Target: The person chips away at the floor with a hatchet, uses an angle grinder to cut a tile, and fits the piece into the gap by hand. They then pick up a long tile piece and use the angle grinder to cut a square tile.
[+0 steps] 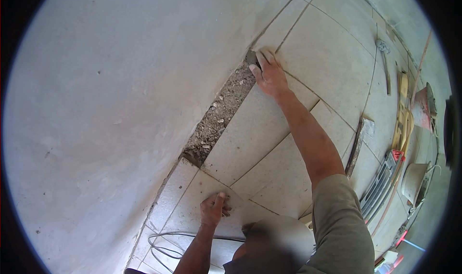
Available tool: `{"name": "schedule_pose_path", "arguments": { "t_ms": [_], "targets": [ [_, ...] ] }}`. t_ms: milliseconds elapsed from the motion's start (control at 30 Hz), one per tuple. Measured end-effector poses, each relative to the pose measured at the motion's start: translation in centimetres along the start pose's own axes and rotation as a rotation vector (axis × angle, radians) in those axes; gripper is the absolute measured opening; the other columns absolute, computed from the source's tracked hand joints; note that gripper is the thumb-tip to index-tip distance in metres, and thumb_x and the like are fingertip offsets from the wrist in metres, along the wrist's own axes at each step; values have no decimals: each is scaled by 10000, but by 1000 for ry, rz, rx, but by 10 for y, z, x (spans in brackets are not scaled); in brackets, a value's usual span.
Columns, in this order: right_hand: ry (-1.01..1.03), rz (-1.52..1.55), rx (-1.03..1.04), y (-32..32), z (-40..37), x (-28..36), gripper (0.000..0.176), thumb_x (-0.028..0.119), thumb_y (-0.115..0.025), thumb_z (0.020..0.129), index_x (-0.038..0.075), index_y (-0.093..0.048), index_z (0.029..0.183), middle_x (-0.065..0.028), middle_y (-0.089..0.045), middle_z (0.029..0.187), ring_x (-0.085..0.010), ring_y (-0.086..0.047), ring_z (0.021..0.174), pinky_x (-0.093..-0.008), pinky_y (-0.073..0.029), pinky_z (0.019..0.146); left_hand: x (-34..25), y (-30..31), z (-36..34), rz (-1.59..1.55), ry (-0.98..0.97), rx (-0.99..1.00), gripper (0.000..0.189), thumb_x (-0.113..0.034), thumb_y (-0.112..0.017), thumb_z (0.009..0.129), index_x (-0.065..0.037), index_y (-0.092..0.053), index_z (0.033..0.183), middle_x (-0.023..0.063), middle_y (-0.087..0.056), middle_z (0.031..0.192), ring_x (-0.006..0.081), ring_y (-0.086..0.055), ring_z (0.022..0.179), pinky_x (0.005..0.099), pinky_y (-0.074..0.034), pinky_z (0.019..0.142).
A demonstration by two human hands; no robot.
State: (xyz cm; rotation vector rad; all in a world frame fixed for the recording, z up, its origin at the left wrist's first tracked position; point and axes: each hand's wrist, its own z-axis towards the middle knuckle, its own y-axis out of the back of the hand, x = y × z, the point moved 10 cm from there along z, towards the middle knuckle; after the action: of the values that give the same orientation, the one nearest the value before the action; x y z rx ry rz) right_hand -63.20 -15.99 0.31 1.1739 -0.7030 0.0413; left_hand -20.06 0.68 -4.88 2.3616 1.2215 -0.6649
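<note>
A narrow gap (222,112) runs along the foot of the wall, with rough grey mortar and small rubble showing in it. At its far end my right hand (272,76) reaches down with fingers stretched out, touching the tile edge around the gap's corner. The long pale floor tile (250,127) beside the gap lies partly under my right forearm. Lower down, my left hand (215,210) is closed, thumb uppermost, over the tiles near the gap's near end. What its curled fingers hold, if anything, is hidden.
The plastered wall (106,91) fills the left. A black cable (159,245) loops on the floor at lower left. On the right lie a mallet (385,62), a metal-edged bar (356,146), a tile cutter (382,182) and buckets (414,182). My knee, blurred, is at the bottom.
</note>
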Motion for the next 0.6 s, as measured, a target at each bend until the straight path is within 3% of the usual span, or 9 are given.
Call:
{"name": "schedule_pose_path", "arguments": {
  "t_ms": [33, 100, 333, 533, 600],
  "targets": [
    [-11, 5, 3, -4, -3, 1, 562, 446, -437, 965, 110, -410, 1415, -100, -279, 1509, -298, -184, 1429, -486, -171, 1161, -1, 2, -2, 14, -7, -8, 384, -361, -579, 946, 4, -694, 904, 101, -641, 609, 121, -568, 429, 248, -448, 401],
    [-19, -383, 5, -6, 0, 9, 516, 448, -428, 971, 170, -434, 1406, -92, -305, 1494, -301, -215, 1414, -480, -180, 1158, 0, 2, -1, 15, -4, -3, 380, -354, -580, 946, 6, -693, 900, 100, -639, 604, 122, -567, 426, 249, -447, 399],
    [-89, -426, 135, -5, 10, 7, 489, 439, -410, 980, 213, -433, 1413, -90, -283, 1505, -294, -217, 1410, -481, -182, 1154, 2, 1, -1, 6, 13, -4, 371, -340, -580, 949, 9, -690, 885, 96, -635, 596, 122, -565, 419, 247, -448, 400],
    [-128, -465, -14, 8, -14, 3, 468, 427, -437, 973, 179, -508, 1364, -122, -360, 1462, -312, -290, 1378, -475, -210, 1146, 2, 2, 0, 27, -40, -2, 350, -319, -581, 951, 9, -689, 888, 95, -632, 592, 115, -571, 429, 251, -460, 404],
    [-179, -444, 99, 4, -23, 0, 526, 421, -376, 993, 121, -422, 1421, -111, -291, 1516, -285, -193, 1429, -482, -140, 1167, 4, 2, 0, 22, -47, -7, 346, -316, -585, 949, 9, -687, 888, 95, -632, 594, 113, -571, 430, 254, -466, 406]
  ]
}}
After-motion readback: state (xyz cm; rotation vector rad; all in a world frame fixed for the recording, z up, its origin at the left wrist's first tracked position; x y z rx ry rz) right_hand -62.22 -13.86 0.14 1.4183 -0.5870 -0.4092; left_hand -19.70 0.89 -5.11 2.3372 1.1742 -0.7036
